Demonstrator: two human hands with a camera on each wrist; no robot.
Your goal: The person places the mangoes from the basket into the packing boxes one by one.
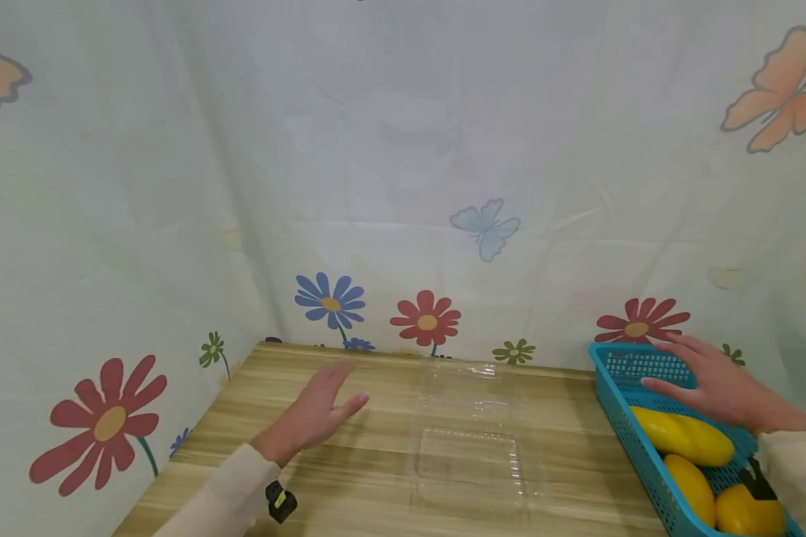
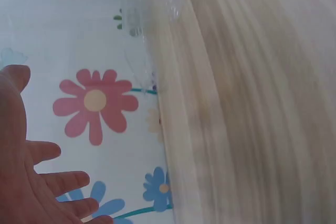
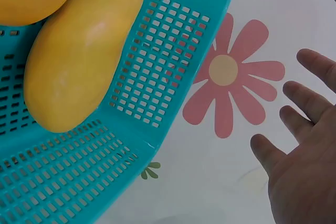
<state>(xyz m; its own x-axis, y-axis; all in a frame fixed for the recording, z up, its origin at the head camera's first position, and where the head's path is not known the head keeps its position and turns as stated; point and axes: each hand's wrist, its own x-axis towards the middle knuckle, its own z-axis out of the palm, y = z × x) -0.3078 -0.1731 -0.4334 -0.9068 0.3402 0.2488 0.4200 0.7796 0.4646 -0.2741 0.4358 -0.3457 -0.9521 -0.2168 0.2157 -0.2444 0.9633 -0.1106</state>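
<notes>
My left hand (image 1: 316, 410) hovers over the left part of the wooden table, fingers extended and nothing held. Right of it lies a clear plastic clamshell box (image 1: 470, 455) with its lid laid back toward the wall. Above the far end of a blue perforated basket (image 1: 628, 440) is my right hand (image 1: 719, 380), fingers spread, holding nothing. Inside the basket sit a long yellow mango-like fruit (image 1: 685, 438) and two rounder orange-yellow fruits (image 1: 751, 512). In the right wrist view the long fruit (image 3: 84, 51) lies well apart from my right hand (image 3: 310, 145).
A pale curtain (image 1: 403, 149) printed with flowers and butterflies hangs behind and left of the table. The wooden table (image 1: 349, 477) meets it at the back edge. The basket stands at the table's right side.
</notes>
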